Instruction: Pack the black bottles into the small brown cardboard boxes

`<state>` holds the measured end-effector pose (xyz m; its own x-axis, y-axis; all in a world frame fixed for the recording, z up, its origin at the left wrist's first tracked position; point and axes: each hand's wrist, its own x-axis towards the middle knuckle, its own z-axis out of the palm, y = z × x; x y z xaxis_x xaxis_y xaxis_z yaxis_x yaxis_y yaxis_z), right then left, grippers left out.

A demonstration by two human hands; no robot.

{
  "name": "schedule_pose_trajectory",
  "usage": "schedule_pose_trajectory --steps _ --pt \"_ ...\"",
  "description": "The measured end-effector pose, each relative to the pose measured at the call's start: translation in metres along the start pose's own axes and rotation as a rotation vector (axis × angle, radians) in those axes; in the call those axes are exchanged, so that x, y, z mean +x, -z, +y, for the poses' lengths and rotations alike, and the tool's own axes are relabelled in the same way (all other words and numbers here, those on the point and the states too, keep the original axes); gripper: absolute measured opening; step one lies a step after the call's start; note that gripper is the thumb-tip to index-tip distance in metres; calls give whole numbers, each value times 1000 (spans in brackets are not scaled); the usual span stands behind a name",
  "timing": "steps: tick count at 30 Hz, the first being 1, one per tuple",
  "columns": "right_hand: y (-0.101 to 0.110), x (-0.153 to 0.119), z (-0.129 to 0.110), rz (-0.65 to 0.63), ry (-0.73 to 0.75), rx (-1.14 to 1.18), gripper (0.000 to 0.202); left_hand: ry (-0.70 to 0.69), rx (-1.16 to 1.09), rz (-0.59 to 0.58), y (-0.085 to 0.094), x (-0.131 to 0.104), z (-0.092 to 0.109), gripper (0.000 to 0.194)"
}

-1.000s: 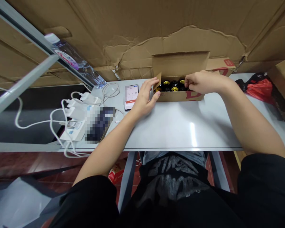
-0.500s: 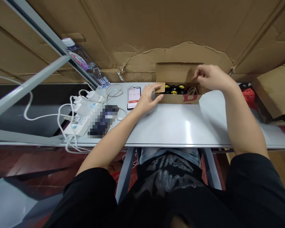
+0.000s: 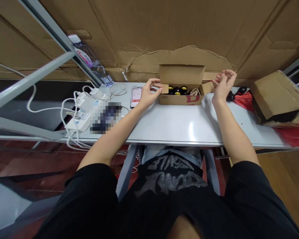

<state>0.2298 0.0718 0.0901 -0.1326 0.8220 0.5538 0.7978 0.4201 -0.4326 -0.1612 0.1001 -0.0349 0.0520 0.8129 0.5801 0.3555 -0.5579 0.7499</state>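
Note:
A small brown cardboard box (image 3: 174, 100) with red print on its front stands on the desk, its back lid (image 3: 181, 73) raised against the cardboard wall. Inside are several black round items with yellow rings (image 3: 177, 93). A bundle of light-brown cord or paper (image 3: 194, 92) lies in the box's right end. My left hand (image 3: 149, 94) is at the left flap (image 3: 165, 88), thumb and fingers apart, fingertips at its edge. To the right of the outward-leaning right flap (image 3: 207, 87), my right hand (image 3: 224, 85) is raised, palm turned up and fingers loosely bent, holding nothing visible.
A phone (image 3: 136, 96) lies left of the box, partly behind my left forearm. Further left are a white power strip (image 3: 77, 122) with tangled cables and a leaning water bottle (image 3: 92, 63). On the right sit a red bag (image 3: 244, 100) and a larger carton (image 3: 278, 96).
My right hand has moved from above the box's right end outward and turned palm up. The right flap now shows leaning outward. My left hand's fingers have lifted and bent. The view has shifted.

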Motion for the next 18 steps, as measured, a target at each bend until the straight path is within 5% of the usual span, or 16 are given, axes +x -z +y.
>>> schedule_pose_trajectory --steps 4,8,12,18 --pt "-3 -4 17 -4 -3 24 75 59 11 30 -4 32 -33 72" --pt "-21 1 46 96 -130 80 67 18 3 32 -14 47 -54 100" --pt "-47 6 58 129 -201 80 66 34 -143 -39 -24 38 -61 114" --pt "-58 -2 49 154 -191 93 80 134 -308 -22 -28 17 -51 103"
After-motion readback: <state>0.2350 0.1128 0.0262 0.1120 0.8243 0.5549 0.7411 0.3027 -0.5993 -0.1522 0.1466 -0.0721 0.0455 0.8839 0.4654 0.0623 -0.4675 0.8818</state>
